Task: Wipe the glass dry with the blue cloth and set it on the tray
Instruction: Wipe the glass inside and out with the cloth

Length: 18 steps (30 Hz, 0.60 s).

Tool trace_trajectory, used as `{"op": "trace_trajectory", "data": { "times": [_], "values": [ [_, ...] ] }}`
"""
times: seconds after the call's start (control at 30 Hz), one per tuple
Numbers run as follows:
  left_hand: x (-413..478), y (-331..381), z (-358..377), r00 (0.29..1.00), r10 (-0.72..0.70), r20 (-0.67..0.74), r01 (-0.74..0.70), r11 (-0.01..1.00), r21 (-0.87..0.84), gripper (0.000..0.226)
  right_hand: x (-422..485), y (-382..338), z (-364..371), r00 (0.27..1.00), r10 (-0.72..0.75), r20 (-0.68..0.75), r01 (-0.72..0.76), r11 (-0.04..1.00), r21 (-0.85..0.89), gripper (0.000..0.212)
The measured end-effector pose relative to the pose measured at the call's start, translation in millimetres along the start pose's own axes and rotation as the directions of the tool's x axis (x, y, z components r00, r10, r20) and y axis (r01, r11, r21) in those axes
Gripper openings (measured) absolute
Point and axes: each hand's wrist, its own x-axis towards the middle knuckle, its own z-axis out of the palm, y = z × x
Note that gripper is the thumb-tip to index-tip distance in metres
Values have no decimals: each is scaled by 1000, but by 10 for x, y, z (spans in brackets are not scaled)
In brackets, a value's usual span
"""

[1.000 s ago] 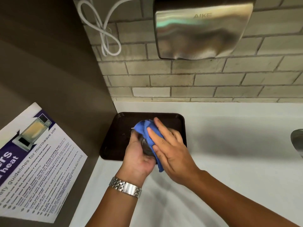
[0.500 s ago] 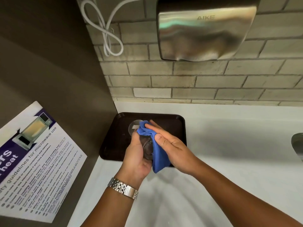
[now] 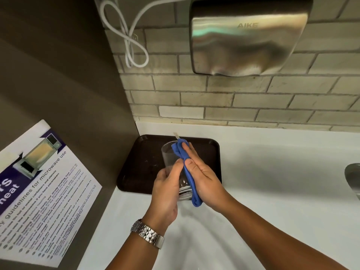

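Glass (image 3: 171, 158) in hands, cloth (image 3: 187, 172) alongside

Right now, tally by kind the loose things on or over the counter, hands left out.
Drinking glass: 1
Blue cloth: 1
Dark brown tray: 1
Total: 3

Even, soft overhead light, glare streaks on the steel hand dryer (image 3: 247, 36), wide-angle bending at edges.

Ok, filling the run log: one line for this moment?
left hand: holds glass | right hand: presses blue cloth on glass | tray: empty
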Motion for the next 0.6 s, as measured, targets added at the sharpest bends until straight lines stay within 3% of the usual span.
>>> {"op": "trace_trajectory", "data": {
  "times": [0.2,0.33,0.4,0.6],
  "values": [
    [4,-16,-9,1000,25,6,-26,999,24,40,51,-29,-38,971,211,-110,-167,934,317,40],
    [32,2,-15,999,49,10,-49,999,18,39,-39,-20,73,994,31,-109,-23,997,72,48],
    [36,-5,-21,998,62,12,-62,998,17,37,-70,24,93,996,-18,-90,24,998,60,49],
    [36,-48,-94,996,72,57,-72,997,-5,49,-85,22,98,959,266,-97,-203,884,421,35]
  ]
}}
